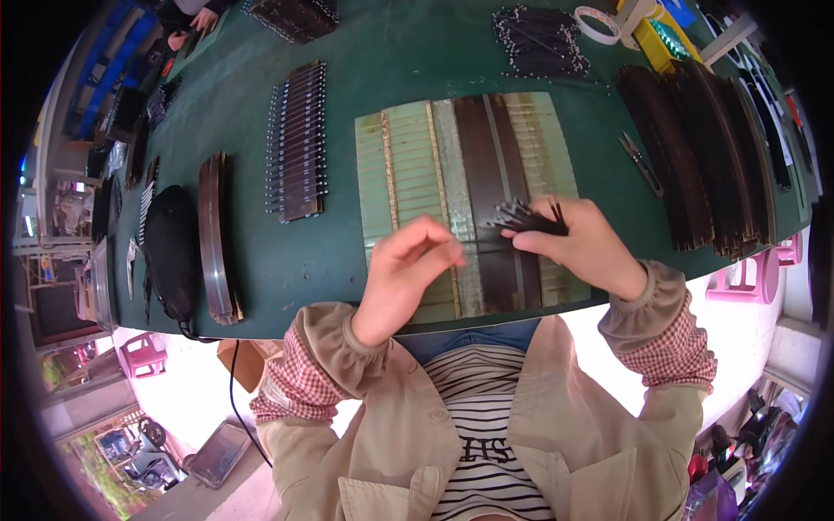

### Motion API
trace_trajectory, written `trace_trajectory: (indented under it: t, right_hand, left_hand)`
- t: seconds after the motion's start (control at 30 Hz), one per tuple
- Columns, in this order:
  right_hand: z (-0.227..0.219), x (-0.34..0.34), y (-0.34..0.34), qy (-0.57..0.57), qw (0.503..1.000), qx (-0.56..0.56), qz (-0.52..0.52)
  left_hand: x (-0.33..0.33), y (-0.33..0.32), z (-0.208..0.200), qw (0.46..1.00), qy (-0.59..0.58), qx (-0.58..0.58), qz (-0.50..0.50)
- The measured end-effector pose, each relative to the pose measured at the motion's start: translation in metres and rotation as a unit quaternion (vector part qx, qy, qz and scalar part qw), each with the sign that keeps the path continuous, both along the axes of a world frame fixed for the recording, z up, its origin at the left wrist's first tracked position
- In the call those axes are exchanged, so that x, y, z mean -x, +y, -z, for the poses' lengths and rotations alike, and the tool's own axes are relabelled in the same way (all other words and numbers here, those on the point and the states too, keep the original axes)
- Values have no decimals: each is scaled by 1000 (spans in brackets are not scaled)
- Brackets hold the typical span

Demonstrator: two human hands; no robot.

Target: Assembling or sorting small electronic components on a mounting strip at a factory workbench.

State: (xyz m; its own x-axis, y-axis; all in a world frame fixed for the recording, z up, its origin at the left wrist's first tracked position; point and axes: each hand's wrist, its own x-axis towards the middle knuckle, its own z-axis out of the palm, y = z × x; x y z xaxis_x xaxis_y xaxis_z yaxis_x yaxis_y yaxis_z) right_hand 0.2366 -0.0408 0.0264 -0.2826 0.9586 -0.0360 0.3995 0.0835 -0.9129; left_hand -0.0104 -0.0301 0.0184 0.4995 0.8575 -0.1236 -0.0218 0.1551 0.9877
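Observation:
My right hand is closed around a bunch of thin black rods with silvery tips, which point toward the left. To its left, my left hand has thumb and forefinger brought together in a pinch; whatever it may hold is too small to make out. Both hands are above a pale green board with raised ridges. A dark brown strip with a lighter line lies lengthwise on that board, partly hidden by my right hand and the rods.
Left of the board lies a dark strip crossed by rods. Further left are curved strips and a black pouch. On the right lie nippers and stacked dark strips. A rod pile, tape roll and yellow bin stand behind. Another person's hand shows far left.

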Motion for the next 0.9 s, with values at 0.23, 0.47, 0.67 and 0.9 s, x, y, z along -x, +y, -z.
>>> trace_trajectory:
  t: [0.23,0.47,0.67,0.9]
  right_hand:
    - [-3,-2,-41,-5,994,106,8]
    - [4,6,-46,-8,999,48,-16]
    - [3,4,-44,-14,998,60,-24]
    - [5,6,-43,-22,997,71,-21]
  left_hand:
    - [15,-38,2,907,218,-356,-53]
    - [15,-63,20,888,234,-389,-72]
    - [18,-64,24,895,221,-381,-71]
    - [18,-64,25,890,231,-388,-68]
